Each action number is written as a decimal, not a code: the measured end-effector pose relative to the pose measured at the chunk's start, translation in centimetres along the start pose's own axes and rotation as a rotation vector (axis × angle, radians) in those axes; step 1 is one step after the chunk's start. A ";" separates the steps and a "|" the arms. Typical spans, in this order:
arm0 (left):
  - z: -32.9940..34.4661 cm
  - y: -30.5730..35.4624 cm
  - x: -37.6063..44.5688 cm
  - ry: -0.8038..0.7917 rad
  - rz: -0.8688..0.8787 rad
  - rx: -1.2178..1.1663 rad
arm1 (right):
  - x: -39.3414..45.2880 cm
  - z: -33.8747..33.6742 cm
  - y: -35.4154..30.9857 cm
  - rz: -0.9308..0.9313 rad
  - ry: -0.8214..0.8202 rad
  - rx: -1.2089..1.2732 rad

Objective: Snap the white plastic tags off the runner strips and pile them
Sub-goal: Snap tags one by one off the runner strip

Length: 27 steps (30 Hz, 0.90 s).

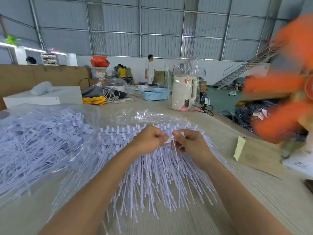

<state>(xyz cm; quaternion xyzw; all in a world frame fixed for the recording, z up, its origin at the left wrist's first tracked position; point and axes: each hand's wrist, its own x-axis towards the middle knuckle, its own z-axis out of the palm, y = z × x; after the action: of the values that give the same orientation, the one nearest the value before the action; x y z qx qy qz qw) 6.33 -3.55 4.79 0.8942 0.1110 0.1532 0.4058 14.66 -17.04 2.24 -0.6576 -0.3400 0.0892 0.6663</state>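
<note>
On the bench [264,192], a clear bag [50,133] of loose tags lies at the left, a white kettle [183,92] and blue basket [155,93] stand farther back, and a brown envelope [259,156] lies at the right beside a blurred orange shape [286,92]. The strips [152,175] fan out mid-bench. Both forearms reach forward over them; the left hand [149,139] and right hand [189,143] meet, fingers curled, pinching one tag [170,139] between them.
</note>
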 end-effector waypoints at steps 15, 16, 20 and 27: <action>-1.3 2.6 -0.8 -0.088 -0.107 -0.402 | -0.2 -0.1 -0.9 -0.284 0.043 -0.024; -1.3 2.8 -0.8 -0.083 -0.096 -0.393 | -0.2 -0.1 -0.9 -0.262 0.045 -0.010; -1.6 3.4 -0.9 -0.086 -0.066 -0.353 | -0.1 -0.1 -1.1 -0.094 0.075 0.109; -2.9 2.0 -0.7 -0.036 -0.017 -0.140 | 1.3 -4.4 -0.8 0.216 0.178 0.654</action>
<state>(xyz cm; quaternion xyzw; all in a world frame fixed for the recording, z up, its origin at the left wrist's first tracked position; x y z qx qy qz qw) 4.81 -3.04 7.94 0.8654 0.1002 0.1408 0.4704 17.85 -20.01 3.85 -0.4470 -0.1624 0.2054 0.8553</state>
